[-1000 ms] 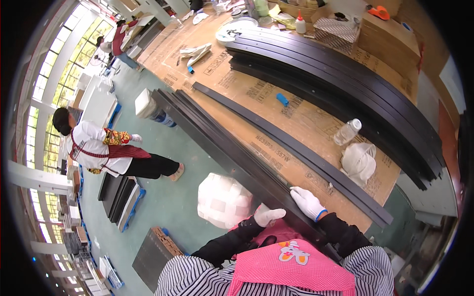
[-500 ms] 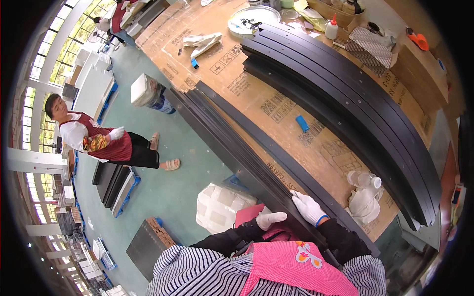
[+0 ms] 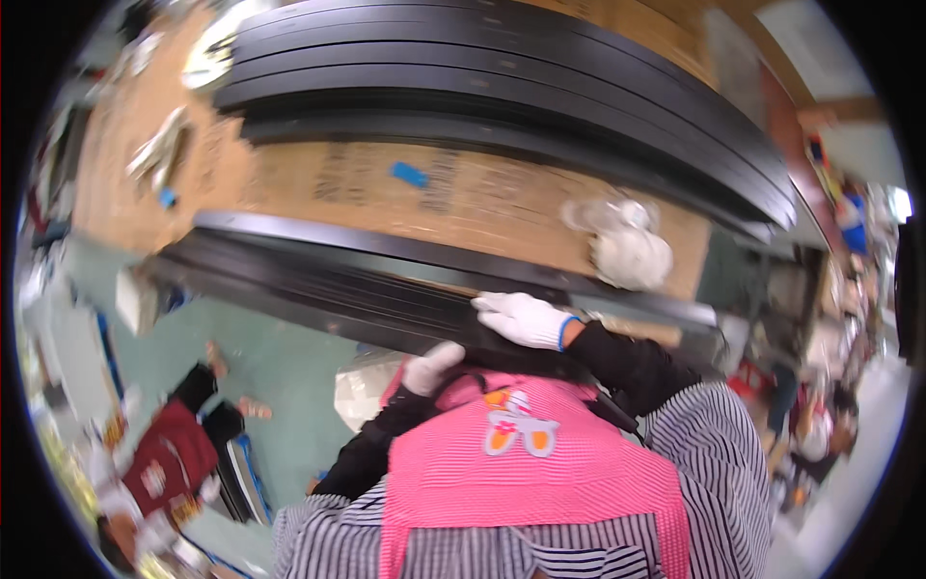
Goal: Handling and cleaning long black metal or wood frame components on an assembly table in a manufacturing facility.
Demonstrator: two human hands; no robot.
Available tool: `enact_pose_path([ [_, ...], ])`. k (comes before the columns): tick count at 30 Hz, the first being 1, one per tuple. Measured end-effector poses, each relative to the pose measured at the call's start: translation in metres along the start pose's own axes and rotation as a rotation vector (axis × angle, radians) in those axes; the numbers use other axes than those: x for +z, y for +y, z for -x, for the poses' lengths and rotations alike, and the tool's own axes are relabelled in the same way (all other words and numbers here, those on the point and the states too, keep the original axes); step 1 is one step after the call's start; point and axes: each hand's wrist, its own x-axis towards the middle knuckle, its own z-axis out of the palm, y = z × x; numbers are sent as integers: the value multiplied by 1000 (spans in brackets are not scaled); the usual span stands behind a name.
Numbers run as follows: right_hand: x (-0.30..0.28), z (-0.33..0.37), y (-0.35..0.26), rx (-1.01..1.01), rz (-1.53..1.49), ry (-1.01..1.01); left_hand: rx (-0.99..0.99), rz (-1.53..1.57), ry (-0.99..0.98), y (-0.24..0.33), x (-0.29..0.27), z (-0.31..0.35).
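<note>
A bundle of long dark strips (image 3: 309,295) runs along the near edge of the table. My right hand (image 3: 526,319), in a white glove with a blue cuff edge, lies over the top of the bundle with its fingers stretched out. At the bundle's near side, my gloved left hand (image 3: 434,368) has its fingers extended against the front strip; motion blur softens their outline. Just beyond the bundle lies a separate dark strip (image 3: 386,243). Farther back on the cardboard-covered table (image 3: 309,179) rests a stack of curved black panels (image 3: 482,72).
A clear bottle (image 3: 603,214) and crumpled white cloth (image 3: 632,259) lie right of centre. A blue piece (image 3: 410,175) lies on the cardboard. Gloves (image 3: 159,150) and a round tray (image 3: 214,53) are at left. A person in a red apron (image 3: 172,454) stands lower left.
My view has swung to the right, so the bundle now lies more level across it and the other person appears lower left. Both hands stay at the bundle.
</note>
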Motion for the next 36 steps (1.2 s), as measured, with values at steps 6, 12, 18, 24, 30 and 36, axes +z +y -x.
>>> enact_pose_path([
  [6, -42, 20, -54, 322, -53, -109, -38, -138, -93, 34, 19, -1],
  [12, -42, 20, -53, 387, -55, -40, 31, -176, -99, 38, -11, -20],
  [18, -40, 17, -57, 406, -71, 3, -2, -139, -160, 40, -16, -18],
  [24, -81, 43, -29, 294, 395, 237, -68, -182, -156, 52, 27, -8],
  [30, -93, 44, 43, 242, 548, 155, -11, -202, -83, 48, 7, -14],
  [36, -98, 18, 50, 113, 647, -97, 28, -159, -72, 44, 22, -13],
])
